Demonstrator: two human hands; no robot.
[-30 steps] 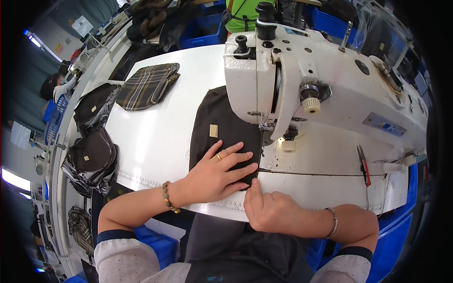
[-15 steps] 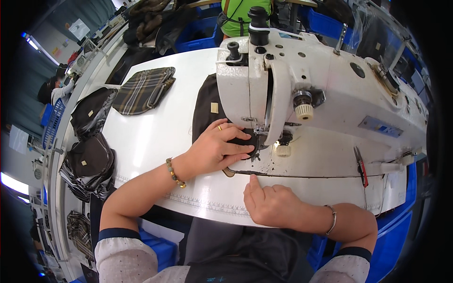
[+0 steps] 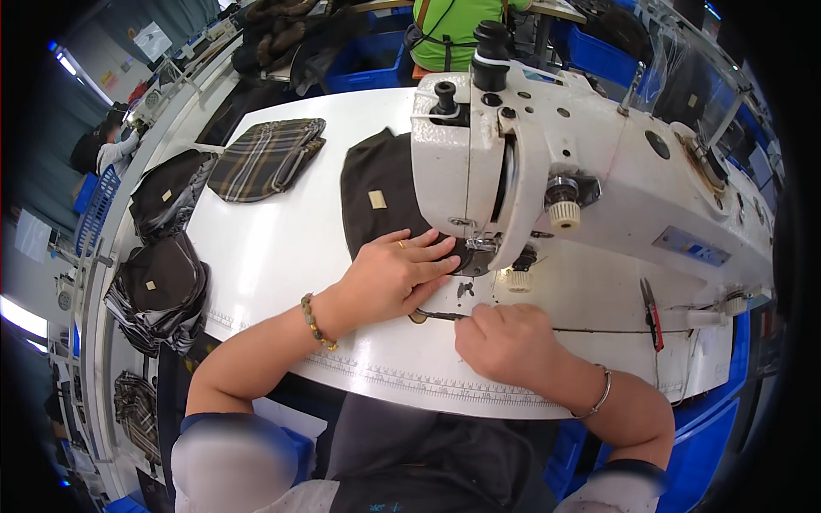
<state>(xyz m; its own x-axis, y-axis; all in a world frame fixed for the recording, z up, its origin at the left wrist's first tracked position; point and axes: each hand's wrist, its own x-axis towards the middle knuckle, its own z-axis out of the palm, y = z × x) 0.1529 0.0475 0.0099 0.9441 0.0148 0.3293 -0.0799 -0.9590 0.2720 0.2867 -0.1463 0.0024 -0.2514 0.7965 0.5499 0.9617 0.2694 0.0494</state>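
A dark brown fabric piece [image 3: 374, 167] with a small cream tag lies on the white table, partly hidden under the head of a white sewing machine [image 3: 440, 171]. Spread across the fabric's near edge, my left hand [image 3: 398, 274] lies flat, its fingertips close to the presser foot [image 3: 481, 245]. Nearer to me, my right hand [image 3: 506, 342] is closed, its fingers curled at the end of a narrow dark strip [image 3: 442, 315]. Where that strip joins the fabric, if it does, is hidden by my left hand.
A folded plaid piece [image 3: 267, 160] lies at the table's far left. Stacks of dark pieces [image 3: 158, 278] stand along the left edge. Red-handled snips [image 3: 652, 316] rest at the right. Blue bins [image 3: 366, 64] and a person in green [image 3: 451, 34] are beyond the table.
My right hand has gone from a pointing index finger to curled fingers at the strip. The dark fabric has turned slightly under my left hand. The whole view has shifted a little.
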